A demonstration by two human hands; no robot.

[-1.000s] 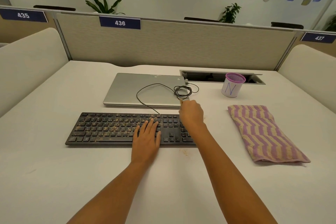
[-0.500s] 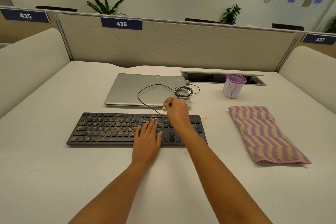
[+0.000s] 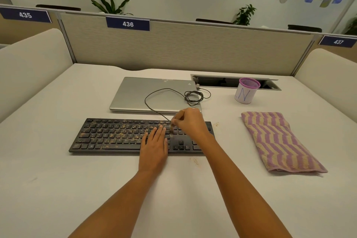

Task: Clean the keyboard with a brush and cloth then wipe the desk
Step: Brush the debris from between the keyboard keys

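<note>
partway through brushing: right hand (image 3: 191, 121) pinches the brush (image 3: 172, 126), left hand (image 3: 154, 147) lies flat, crumbs (image 3: 126, 131) coat the keyboard (image 3: 92, 142) toward 9 o'clock, cloth (image 3: 278, 141) unused.

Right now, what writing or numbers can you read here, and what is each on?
"435": left blue sign on the partition.
"436": middle blue sign.
"437": right blue sign.
"N": purple-rimmed cup.
keyboard key legends: too small to read.

The flat black plastic keyboard (image 3: 108, 141) looks matt, dusted with gritty tan crumbs (image 3: 125, 131). The closed silver laptop (image 3: 135, 94) has a smooth, satin metal lid. The purple-and-beige striped cloth (image 3: 278, 141) is rough towelling. The white desk (image 3: 58, 189) has a smooth, matt top.
</note>
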